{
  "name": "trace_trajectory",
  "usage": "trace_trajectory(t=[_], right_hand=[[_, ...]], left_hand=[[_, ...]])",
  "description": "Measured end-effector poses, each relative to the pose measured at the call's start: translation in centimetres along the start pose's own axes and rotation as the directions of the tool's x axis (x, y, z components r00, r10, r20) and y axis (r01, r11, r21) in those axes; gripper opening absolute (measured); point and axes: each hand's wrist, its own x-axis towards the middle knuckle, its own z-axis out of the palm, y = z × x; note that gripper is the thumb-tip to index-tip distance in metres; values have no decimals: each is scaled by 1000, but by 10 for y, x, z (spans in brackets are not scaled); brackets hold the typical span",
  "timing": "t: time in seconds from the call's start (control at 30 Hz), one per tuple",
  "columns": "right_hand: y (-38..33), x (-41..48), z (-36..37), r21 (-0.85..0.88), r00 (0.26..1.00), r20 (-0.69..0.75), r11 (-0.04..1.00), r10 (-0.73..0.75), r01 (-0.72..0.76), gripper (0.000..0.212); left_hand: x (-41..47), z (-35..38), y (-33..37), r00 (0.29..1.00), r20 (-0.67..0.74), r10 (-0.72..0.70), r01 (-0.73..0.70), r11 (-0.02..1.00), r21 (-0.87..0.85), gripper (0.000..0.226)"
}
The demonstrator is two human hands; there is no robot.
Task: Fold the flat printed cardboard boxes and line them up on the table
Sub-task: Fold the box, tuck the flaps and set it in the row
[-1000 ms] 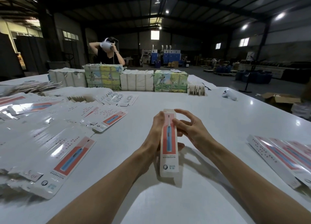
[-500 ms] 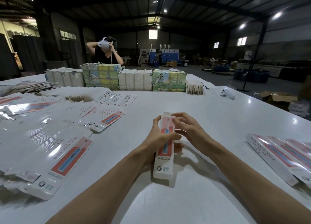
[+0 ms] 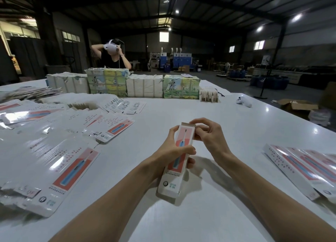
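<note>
The box (image 3: 184,137) points lengthwise away, far end perhaps raised.

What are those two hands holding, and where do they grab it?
One printed box. The left hand wraps around its middle; the right hand pinches its far end at the flap.

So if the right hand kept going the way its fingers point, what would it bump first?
The box: the right hand points left, and its fingers seem to touch the box's top end right now.
</note>
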Motion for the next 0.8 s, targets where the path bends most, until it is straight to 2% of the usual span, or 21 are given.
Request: trace_trajectory(t=[0.1, 0.27, 0.4, 0.57, 0.8], right_hand=[[-3, 1, -2, 48, 999, 35, 998, 31, -33, 23], [-8, 6, -3, 178, 980, 24, 964, 197, -198, 22], [-11, 8, -10, 255, 952, 57, 917, 302, -306, 14], [-15, 10, -15, 278, 943, 74, 901, 326, -333, 11], [-10, 9, -15, 291, 950, 63, 905, 305, -310, 11]], left_hand=[[1, -1, -1, 1000, -20, -8, 8, 999, 38, 94], [6, 0, -6, 1000, -3, 7, -7, 992, 129, 87], [6, 0, -6, 1000, 18, 17, -19, 994, 106, 87], [4, 2, -3, 999, 22, 45, -48, 988, 149, 89], [7, 1, -5, 998, 12, 58, -59, 992, 114, 103]])
